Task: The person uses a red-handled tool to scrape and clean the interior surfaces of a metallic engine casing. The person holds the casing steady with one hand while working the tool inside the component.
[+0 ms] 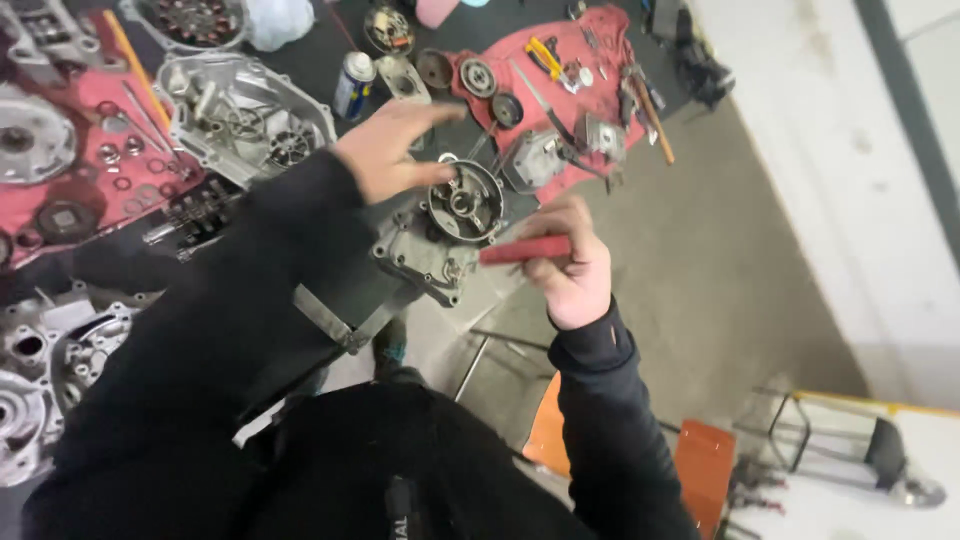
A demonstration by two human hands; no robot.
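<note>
A grey metal engine cover [445,225] with a round open housing sits at the middle of the dark bench. My left hand [392,148] hovers just above and left of it, fingers spread and empty. My right hand [570,262] is closed around a red-handled tool [522,250] that points left toward the cover's right side. Black sleeves cover both my arms.
A large engine case [245,120], a spray can [353,85], gears and small parts on red cloths [590,70] fill the bench. More aluminium cases [40,370] lie at the left. Grey concrete floor and an orange stool [700,460] are at the right.
</note>
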